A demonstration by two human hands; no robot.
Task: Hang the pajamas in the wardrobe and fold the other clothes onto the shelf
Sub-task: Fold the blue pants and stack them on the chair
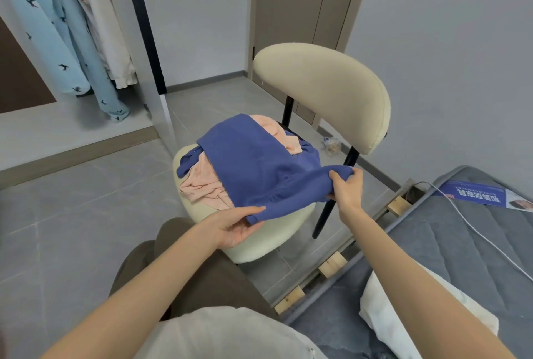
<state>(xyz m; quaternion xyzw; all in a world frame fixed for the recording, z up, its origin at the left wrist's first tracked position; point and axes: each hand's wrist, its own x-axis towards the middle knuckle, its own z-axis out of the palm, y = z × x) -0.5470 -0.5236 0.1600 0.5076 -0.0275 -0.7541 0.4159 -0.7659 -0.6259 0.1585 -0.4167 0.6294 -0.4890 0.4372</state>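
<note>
**Blue sweater held at both ends over a chair of unsorted clothes**

A person bends over a cream chair, both bare hands on a blue sweater spread across the seat. The left grip lies palm up under the near hem, thumb pressing the cloth from above. The right grip curls round a bunched edge at the seat's right side. The held edge runs between the two hands, from low and near on the left to higher on the right, and the rest of the sweater lies beyond them, toward the chair's back.

A peach garment is tangled under it, showing at the left and at the back, and will likely drag along if the sweater is lifted quickly. The left grip is nearer the wardrobe, which stands open to the left across bare floor. Light-blue pajamas and a red-striped top hang there already. No shelf can be made out. A bed crowds the right side.
</note>
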